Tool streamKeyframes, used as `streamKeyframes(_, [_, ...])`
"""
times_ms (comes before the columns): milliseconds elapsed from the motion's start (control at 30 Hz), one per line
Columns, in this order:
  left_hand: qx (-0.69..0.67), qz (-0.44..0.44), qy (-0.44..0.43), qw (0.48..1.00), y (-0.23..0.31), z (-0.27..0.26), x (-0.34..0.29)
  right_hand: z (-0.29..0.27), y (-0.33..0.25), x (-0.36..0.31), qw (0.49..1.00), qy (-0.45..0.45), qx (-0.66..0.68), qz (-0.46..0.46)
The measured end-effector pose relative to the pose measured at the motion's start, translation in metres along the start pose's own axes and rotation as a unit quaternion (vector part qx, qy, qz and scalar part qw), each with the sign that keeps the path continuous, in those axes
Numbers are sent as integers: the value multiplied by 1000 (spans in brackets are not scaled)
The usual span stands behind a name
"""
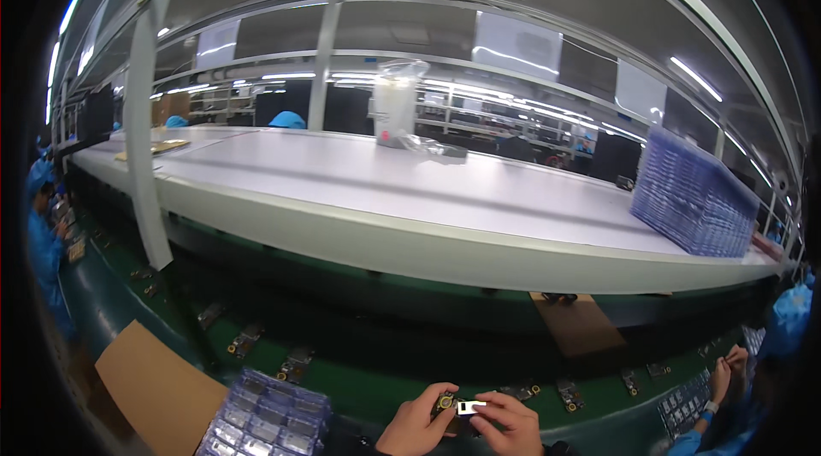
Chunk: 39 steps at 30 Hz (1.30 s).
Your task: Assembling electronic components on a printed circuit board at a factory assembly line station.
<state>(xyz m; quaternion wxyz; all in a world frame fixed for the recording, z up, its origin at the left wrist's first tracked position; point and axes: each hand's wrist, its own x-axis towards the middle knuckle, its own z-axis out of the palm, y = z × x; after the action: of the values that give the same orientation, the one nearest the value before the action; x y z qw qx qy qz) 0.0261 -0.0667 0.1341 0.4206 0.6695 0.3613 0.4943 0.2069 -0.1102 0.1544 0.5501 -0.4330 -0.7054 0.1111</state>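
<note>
Close together at the bottom middle, my two hands meet over a small assembly. Between the thumb and fingers of my left hand (417,424) is a small circuit board (445,403) with a round yellow-rimmed part, partly hidden by the fingers. My right hand (511,426) pinches a small white rectangular plate (470,408) with a dark window in it. The plate overlaps or lies right beside the board; whether they touch I cannot tell. Beyond my right hand, a similar board (569,395) with a yellow ring lies on the green work surface (368,370).
At left stand stacked clear trays (265,413) of small rectangular parts, beside a cardboard sheet (162,388). More boards (295,364) lie along the green surface. A raised white shelf (385,191) crosses ahead, bearing stacked plastic trays (694,195). Co-workers in blue (788,319) sit both sides.
</note>
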Motion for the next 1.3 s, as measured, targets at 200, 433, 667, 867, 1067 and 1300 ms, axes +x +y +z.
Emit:
streamKeyframes(200, [9,10,-20,1000,45,18,-8,-34,3,-3,997,-12,-45,-61])
streamKeyframes(433, [-81,-57,-40,994,46,32,-17,-59,2,6,991,-12,-23,-132])
streamKeyframes(667, [-192,-90,-25,977,62,37,-26,-58,0,11,975,32,-25,-219])
streamKeyframes(867, [-167,-67,-52,982,65,28,-34,-52,-5,7,982,31,11,-188])
streamKeyframes(1067, [-137,-53,-49,988,72,21,-36,-46,-10,6,984,30,10,-178])
streamKeyframes(1300, [-112,-21,-32,993,70,21,-38,-45,-15,4,984,26,0,-176])
